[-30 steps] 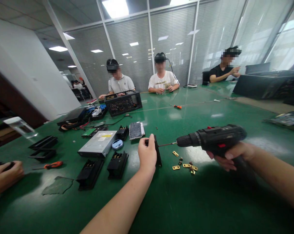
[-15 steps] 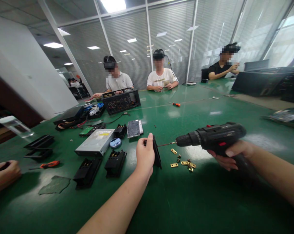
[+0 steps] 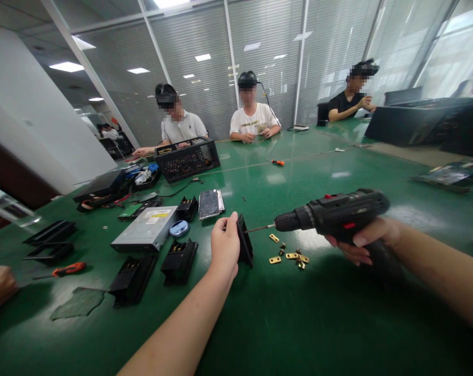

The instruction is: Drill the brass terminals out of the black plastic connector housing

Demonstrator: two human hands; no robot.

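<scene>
My left hand point(image 3: 225, 244) is closed around a black plastic part point(image 3: 245, 243), holding it upright above the table with its flat face to the right. My right hand point(image 3: 362, 243) grips a black cordless drill point(image 3: 332, 211) by its handle. From the chuck a long thin bit point(image 3: 260, 228) runs left to the face of the black part; where its tip sits inside is hidden. Below the bit lie several small brass plates point(image 3: 274, 259) and dark screws point(image 3: 282, 245). To the left stand black plastic housings point(image 3: 179, 262) with brass contacts inside.
A silver optical drive point(image 3: 144, 230), a round blue tin point(image 3: 179, 228) and an orange screwdriver point(image 3: 69, 269) lie on the left. Another person's hand point(image 3: 0, 287) is at the left edge. An open computer case point(image 3: 187, 161) stands farther back, near two seated people.
The whole view has shifted slightly, so everything sits a little farther left and the scene's back higher. Both hands keep their grips, and the bit stays against the black part.
</scene>
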